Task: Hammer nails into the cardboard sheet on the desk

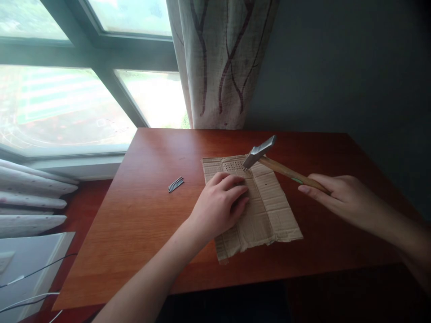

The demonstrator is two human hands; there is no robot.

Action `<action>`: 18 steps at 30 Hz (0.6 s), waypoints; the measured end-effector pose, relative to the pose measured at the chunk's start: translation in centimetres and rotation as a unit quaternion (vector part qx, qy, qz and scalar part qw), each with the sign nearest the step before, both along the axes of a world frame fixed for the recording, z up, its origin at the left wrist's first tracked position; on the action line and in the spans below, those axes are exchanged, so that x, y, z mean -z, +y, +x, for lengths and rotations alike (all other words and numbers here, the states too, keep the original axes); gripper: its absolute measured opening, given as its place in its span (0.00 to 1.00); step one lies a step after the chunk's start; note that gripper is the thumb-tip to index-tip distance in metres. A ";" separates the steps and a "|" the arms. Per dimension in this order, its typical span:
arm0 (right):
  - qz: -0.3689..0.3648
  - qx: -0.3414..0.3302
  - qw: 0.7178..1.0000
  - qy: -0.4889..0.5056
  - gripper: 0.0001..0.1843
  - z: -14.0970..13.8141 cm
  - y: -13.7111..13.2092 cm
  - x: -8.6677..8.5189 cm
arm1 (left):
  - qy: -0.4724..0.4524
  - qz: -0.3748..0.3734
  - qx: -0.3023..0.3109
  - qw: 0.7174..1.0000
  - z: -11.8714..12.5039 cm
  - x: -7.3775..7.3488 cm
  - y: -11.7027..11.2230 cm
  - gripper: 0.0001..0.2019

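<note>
While our left hand [218, 206] lies slack, palm-down, on the creased cardboard [269, 215], our right hand [340, 197] clasps the wooden-handled steel hammer [259, 151]. Thin nails [175, 184] lie on the glossy table [141, 224].

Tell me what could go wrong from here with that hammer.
The hammer head sits right beside the fingertips of the left hand; a stray blow may hit them. The cardboard is thin, so a strike might mark the table. The right hand grips the handle's end; aim could wander.
</note>
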State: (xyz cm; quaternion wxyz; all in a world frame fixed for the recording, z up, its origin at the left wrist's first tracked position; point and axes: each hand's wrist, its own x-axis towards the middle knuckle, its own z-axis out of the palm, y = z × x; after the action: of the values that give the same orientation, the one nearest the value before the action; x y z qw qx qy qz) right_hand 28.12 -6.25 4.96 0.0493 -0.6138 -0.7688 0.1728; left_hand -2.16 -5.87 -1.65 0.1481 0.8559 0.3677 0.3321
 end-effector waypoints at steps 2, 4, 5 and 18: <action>0.007 0.001 1.000 0.000 0.29 0.1 0.0 0.0 | -0.001 0.001 0.001 1.000 0.0 0.0 0.0 0.09; 0.011 -0.003 1.000 -0.003 0.29 0.1 0.0 0.0 | -0.002 0.000 0.002 1.000 0.0 0.0 0.0 0.10; 0.013 -0.006 1.000 -0.003 0.30 0.1 0.0 0.0 | -0.003 -0.001 0.002 1.000 0.0 0.0 0.0 0.10; 0.055 0.089 0.990 0.100 0.27 0.2 -0.3 0.3 | 0.001 -0.007 -0.002 1.000 0.0 -0.1 0.0 0.10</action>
State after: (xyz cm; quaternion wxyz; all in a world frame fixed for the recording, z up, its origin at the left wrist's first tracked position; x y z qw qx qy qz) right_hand 28.33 -6.54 4.62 0.1742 -0.6555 -0.7110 0.1855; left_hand -2.19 -5.92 -1.56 0.1533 0.8545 0.3715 0.3291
